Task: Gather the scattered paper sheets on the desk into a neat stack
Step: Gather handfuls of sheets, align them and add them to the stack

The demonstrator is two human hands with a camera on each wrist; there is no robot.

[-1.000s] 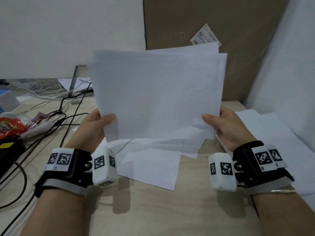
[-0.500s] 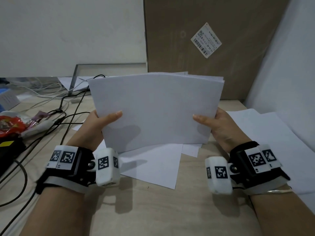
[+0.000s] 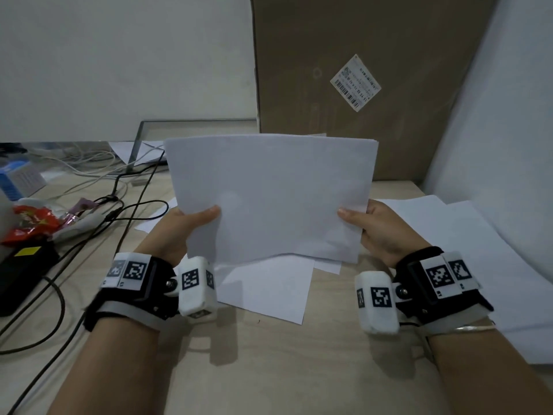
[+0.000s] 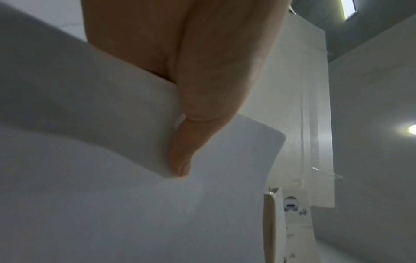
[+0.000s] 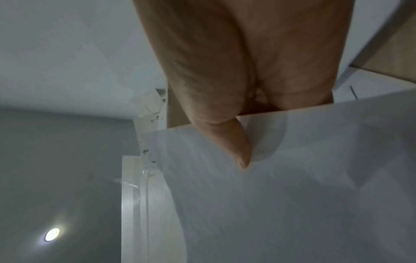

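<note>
I hold a bundle of white paper sheets (image 3: 269, 199) upright above the wooden desk (image 3: 269, 354), its lower edge near or on the desk. My left hand (image 3: 182, 232) grips the bundle's left edge, thumb on the front. My right hand (image 3: 380, 229) grips the right edge the same way. The left wrist view shows my thumb pressed on the paper (image 4: 112, 195); the right wrist view shows my thumb on the sheets (image 5: 292, 178). One loose sheet (image 3: 269, 292) lies flat under the bundle. More sheets (image 3: 466, 244) lie at the right.
A large cardboard box (image 3: 374, 85) leans against the back wall. Cables (image 3: 119, 211), a red wrapper (image 3: 30, 223) and a black device (image 3: 21, 271) crowd the desk's left side. Another paper (image 3: 128, 151) lies at the back left.
The bundle has dropped lower toward the desk, and its fanned, uneven sheets have come into line. Both hands keep their grip on its side edges.
</note>
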